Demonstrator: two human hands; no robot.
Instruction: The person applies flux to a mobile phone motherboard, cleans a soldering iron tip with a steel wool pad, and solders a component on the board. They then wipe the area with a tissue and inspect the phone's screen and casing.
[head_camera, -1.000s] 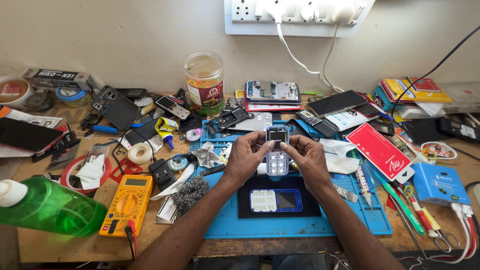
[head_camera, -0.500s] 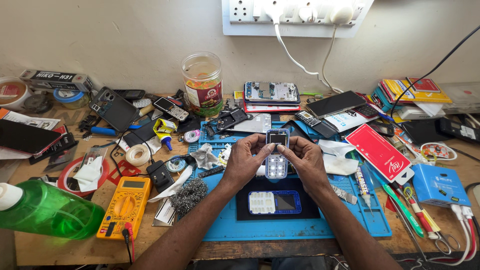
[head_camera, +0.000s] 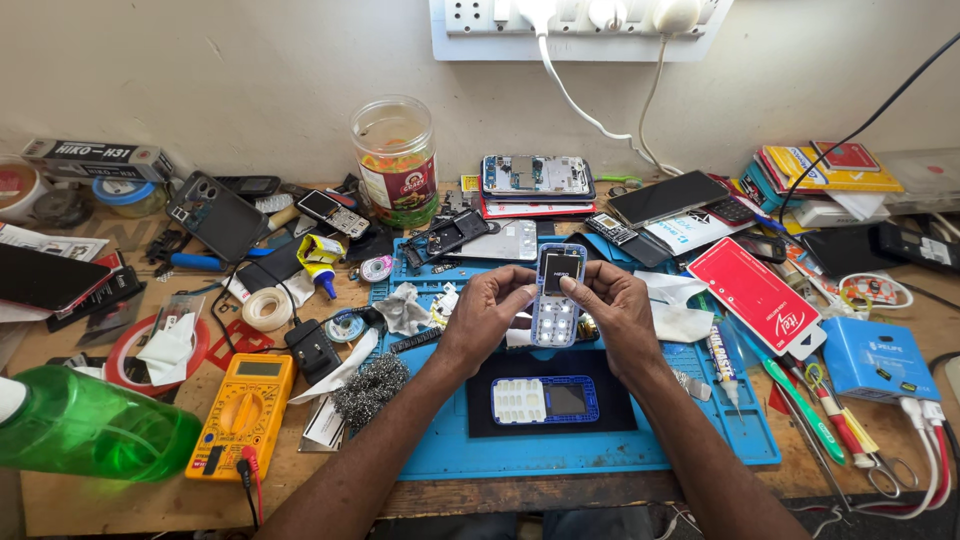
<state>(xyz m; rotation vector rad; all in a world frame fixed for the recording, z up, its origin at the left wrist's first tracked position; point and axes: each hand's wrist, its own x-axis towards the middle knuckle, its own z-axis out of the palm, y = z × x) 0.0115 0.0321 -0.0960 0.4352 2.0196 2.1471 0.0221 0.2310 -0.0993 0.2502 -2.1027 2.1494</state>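
Both my hands hold a small blue keypad phone (head_camera: 557, 296) upright above the blue work mat (head_camera: 600, 450). My left hand (head_camera: 484, 318) grips its left edge and my right hand (head_camera: 614, 312) grips its right edge, thumbs near the dark screen. Below my hands, a blue phone front cover with a white keypad (head_camera: 545, 400) lies flat on a black pad (head_camera: 610, 415) on the mat.
A yellow multimeter (head_camera: 243, 414) and green bottle (head_camera: 90, 424) sit at the left. A steel wool ball (head_camera: 369, 388), tape roll (head_camera: 267, 309), plastic jar (head_camera: 398, 160), several phones and parts, a red box (head_camera: 755, 292), blue box (head_camera: 878, 358) and scissors (head_camera: 880, 465) crowd the wooden bench.
My hands have kept hold of the blue phone in nearly the same place; only the fingers have shifted slightly on it.
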